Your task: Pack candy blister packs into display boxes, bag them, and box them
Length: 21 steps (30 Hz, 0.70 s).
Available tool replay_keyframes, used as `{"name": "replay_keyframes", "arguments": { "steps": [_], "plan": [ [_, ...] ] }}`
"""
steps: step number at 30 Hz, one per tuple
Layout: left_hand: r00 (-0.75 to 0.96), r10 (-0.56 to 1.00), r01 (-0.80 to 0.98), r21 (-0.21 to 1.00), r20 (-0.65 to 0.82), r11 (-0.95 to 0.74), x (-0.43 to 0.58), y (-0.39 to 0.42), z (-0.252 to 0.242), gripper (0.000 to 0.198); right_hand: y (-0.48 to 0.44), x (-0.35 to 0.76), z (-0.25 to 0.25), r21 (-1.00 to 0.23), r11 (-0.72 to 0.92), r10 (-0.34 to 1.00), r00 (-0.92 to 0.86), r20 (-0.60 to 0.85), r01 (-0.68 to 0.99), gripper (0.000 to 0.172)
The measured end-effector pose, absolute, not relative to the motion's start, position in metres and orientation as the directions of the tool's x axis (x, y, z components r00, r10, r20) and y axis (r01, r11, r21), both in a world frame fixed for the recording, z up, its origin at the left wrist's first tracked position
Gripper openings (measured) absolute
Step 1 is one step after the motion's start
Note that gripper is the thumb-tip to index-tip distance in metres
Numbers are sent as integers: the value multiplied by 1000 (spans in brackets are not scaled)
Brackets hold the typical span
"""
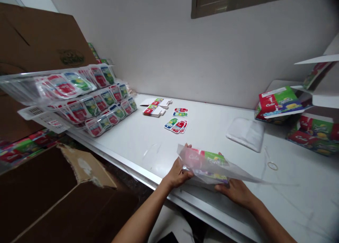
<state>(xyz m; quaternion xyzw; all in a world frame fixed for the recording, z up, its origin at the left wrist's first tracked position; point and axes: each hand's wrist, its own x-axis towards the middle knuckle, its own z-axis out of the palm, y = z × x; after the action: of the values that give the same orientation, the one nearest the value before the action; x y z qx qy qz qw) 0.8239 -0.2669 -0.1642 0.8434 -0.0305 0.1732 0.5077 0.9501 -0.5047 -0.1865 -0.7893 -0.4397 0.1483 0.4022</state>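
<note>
Packet (pixel 208 161), red and green inside a clear sleeve, is held just above the near edge of the counter (pixel 212 130) between both hands. The left hand (pixel 177 175) is clamped on its left end, thumb on top. The right hand (pixel 236 192) grips it from below at the near right, where the sleeve's loose end trails past the hand. Beyond the left hand lie small packs (pixel 177 125) and flat cards (pixel 155 108); far to its left, stacked trays (pixel 87 98) overhang a brown carton (pixel 66 193). Beyond the right hand lies a pile of clear bags (pixel 246 133), a rubber band (pixel 272 166) to its right, and boxes (pixel 280 103) farther off.
</note>
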Motion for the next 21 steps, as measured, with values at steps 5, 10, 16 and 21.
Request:
{"name": "replay_keyframes", "arguments": {
  "steps": [5, 10, 16, 21],
  "plan": [
    [972, 118, -119, 853, 206, -509, 808, -265, -175, 90, -507, 951, -188, -807, -297, 874, 486, -14, 510, 83],
    [892, 237, -258, 865, 384, -430, 812, -265, -165, 125, -505, 941, -177, -908, -68, 759, 612, 223, 414, 121],
    [916, 229, -274, 932, 328, -237, 824, -284, -171, 116, -490, 929, -201, -953, -97, 742, 659, 124, 288, 89],
    [960, 158, -167, 925, 232, -342, 809, -273, -177, 105, -504, 939, -218, -913, -213, 804, 593, 38, 348, 82]
  ]
}}
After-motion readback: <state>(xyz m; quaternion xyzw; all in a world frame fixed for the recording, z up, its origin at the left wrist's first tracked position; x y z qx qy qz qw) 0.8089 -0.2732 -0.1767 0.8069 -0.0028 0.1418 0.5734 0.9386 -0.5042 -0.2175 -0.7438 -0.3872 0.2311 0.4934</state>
